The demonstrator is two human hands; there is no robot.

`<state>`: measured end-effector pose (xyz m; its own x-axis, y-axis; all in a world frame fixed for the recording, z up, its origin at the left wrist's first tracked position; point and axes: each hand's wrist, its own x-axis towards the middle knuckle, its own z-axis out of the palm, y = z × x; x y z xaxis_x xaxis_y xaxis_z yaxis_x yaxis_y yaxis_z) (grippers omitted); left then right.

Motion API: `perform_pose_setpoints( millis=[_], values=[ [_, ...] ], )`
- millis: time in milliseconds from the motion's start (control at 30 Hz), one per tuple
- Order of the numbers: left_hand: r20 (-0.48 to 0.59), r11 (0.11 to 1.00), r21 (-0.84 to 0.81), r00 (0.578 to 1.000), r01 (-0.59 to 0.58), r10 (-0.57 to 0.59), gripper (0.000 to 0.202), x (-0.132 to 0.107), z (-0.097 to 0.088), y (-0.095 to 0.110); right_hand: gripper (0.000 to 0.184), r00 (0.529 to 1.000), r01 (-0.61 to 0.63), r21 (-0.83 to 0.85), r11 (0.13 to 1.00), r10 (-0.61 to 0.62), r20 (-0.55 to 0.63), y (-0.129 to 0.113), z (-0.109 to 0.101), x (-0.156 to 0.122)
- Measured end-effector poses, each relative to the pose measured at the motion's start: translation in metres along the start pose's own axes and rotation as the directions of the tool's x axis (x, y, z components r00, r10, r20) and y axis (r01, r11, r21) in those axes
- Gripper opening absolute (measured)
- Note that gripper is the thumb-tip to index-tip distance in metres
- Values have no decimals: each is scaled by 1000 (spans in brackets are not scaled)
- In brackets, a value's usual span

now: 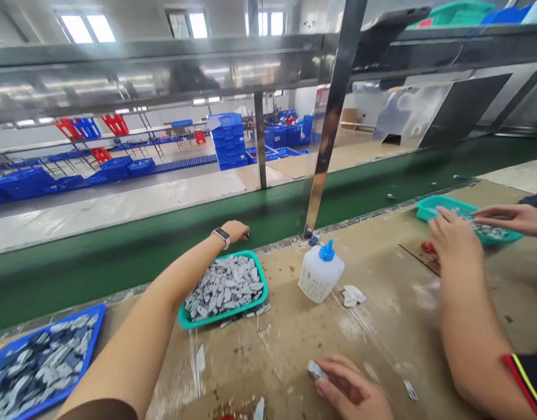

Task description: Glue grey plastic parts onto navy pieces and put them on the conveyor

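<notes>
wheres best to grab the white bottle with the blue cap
Grip the white plastic bottle around its wide body, not the narrow blue nozzle cap. Come from the near side with your right hand, once it lets go of the grey piece: the bottle stands upright, and the teal tray sits close on its left.

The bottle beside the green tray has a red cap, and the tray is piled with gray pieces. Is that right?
Not quite: the head view shows that the bottle has a blue cap, not a red one. The rest holds: it stands beside the green tray, which is piled with gray pieces.
</notes>
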<state>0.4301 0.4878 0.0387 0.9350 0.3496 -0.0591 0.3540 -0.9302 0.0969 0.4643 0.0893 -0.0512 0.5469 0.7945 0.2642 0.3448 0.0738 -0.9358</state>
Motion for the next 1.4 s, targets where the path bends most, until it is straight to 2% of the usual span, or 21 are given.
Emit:
perform_pose_setpoints(
  millis=[67,133,233,333,433,467,533,567,667,733,767,867,933,1000,1067,1133,1200,1300,1400],
  values=[
    [-119,990,-134,991,49,-65,27,-23,-6,-2,13,990,-111,36,993,107,95,-19,11,-9],
    [-245,956,-284,959,71,-144,32,-57,-14,1,16,967,-157,23,987,149,207,-36,20,-19],
    [-375,857,-515,889,36,-263,41,-131,-25,20,21,937,-69,-44,997,79,342,-48,31,-33],
    [-412,630,-771,826,-92,-385,46,-223,-23,60,23,903,38,-102,994,10,429,-46,40,-47],
    [-315,310,-936,786,-165,-532,49,-310,-1,110,24,874,105,-157,982,-16,485,-45,49,-59],
    [-230,147,-973,764,-177,-603,48,-335,10,125,24,863,119,-181,976,-12,505,-45,52,-63],
    [-64,-101,-975,688,-197,-723,43,-376,34,151,26,847,140,-227,964,2,532,-49,55,-68],
    [10,-190,-958,637,-214,-771,40,-392,46,162,26,845,145,-245,959,9,535,-51,56,-71],
    [140,-300,-917,495,-261,-858,32,-426,74,187,24,856,137,-249,959,12,517,-56,57,-76],
    [184,-327,-907,447,-266,-876,27,-437,86,197,22,861,114,-228,967,18,508,-58,57,-78],
    [196,-330,-909,438,-254,-877,25,-440,89,201,21,862,100,-218,971,25,507,-59,57,-78],
    [195,-292,-944,454,-153,-869,22,-438,96,209,18,875,15,-178,984,74,479,-65,56,-76],
    [160,-207,-978,500,-40,-851,24,-429,98,212,16,881,-111,-113,987,151,449,-70,55,-72],
    [108,-83,-994,581,70,-807,25,-415,98,216,15,858,-290,-5,957,262,442,-74,54,-68],
    [74,25,-991,677,135,-732,24,-398,96,220,15,816,-446,113,888,352,460,-77,53,-65],
    [56,109,-980,748,170,-661,22,-381,91,225,16,793,-529,207,823,392,466,-80,54,-62],
    [40,160,-973,801,168,-598,21,-366,83,232,15,813,-516,262,816,370,451,-87,55,-60],
    [-8,162,-983,866,85,-500,24,-350,73,240,11,884,-356,235,904,245,399,-104,58,-57],
    [-61,167,-986,876,23,-479,27,-343,67,243,11,927,-136,129,982,80,367,-120,62,-55]
  ],
)
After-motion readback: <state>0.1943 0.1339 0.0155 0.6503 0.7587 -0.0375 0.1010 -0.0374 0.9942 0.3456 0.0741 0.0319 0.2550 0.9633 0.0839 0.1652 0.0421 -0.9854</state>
